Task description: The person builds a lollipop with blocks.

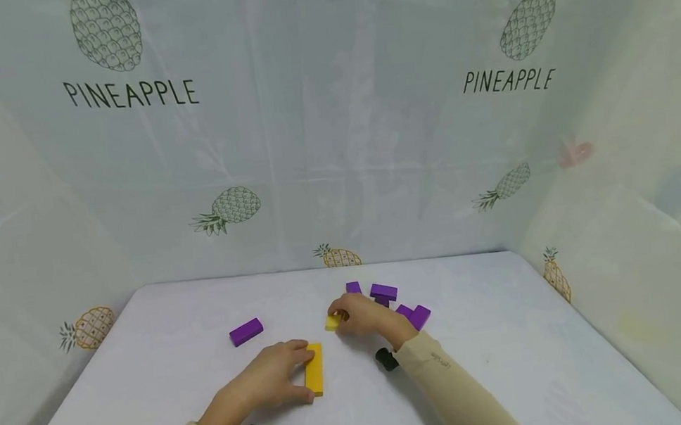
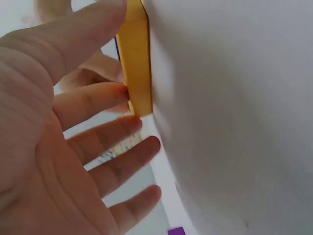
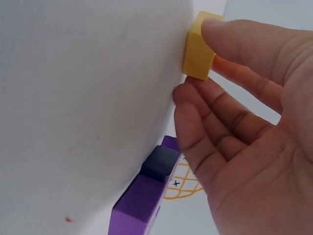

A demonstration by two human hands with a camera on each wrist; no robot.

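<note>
A long yellow block [image 1: 314,370] lies on the white table; my left hand [image 1: 269,378] has its thumb at the near end and a fingertip at the far part. In the left wrist view the thumb and index finger pinch this yellow block [image 2: 135,63], the other fingers spread. My right hand [image 1: 362,315] pinches a smaller yellow block [image 1: 332,322] farther back, just right of the long one. The right wrist view shows the thumb against that yellow block [image 3: 198,49], the lower fingers bent beneath it.
Several purple blocks [image 1: 383,291] lie behind and right of my right hand, some touching or stacked. One purple block [image 1: 246,332] lies alone at the left. A pineapple-printed sheet [image 1: 306,139] hangs beyond the table [image 1: 170,332].
</note>
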